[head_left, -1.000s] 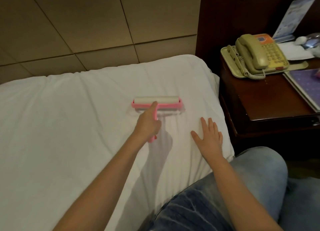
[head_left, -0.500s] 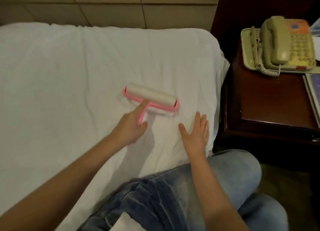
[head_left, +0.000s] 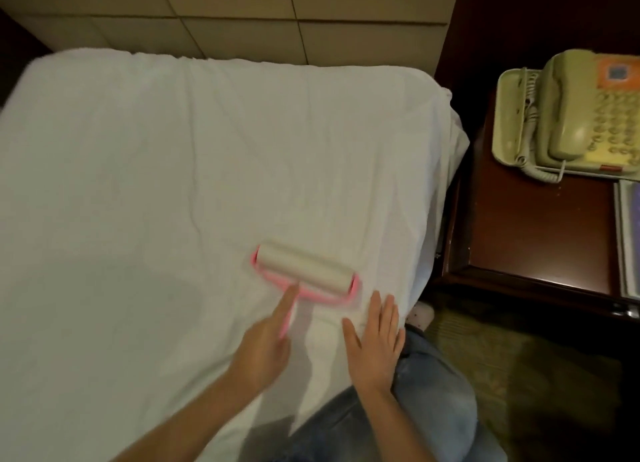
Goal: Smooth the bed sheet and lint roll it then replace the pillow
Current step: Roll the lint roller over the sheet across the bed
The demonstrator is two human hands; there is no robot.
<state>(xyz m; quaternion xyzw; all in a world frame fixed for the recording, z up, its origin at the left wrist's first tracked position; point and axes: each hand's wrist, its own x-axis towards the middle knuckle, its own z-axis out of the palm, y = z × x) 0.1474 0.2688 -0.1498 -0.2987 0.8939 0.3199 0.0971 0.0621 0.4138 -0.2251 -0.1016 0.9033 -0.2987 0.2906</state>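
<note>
Two hands: left hand (head_left: pixel 265 350) grips the lint roller (head_left: pixel 304 274), right hand (head_left: pixel 375 337) flat on unmarked sheet (head_left: pixel 138 202).

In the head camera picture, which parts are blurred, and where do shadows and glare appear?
Head view: the left hand and the lint roller are smeared by motion; the right hand is sharper. Soft shadows lie on the bed sheet beside and below the left arm. A bright glint runs along the nightstand front edge. Lighting is dim and warm; straight edges bow from the wide lens.
</note>
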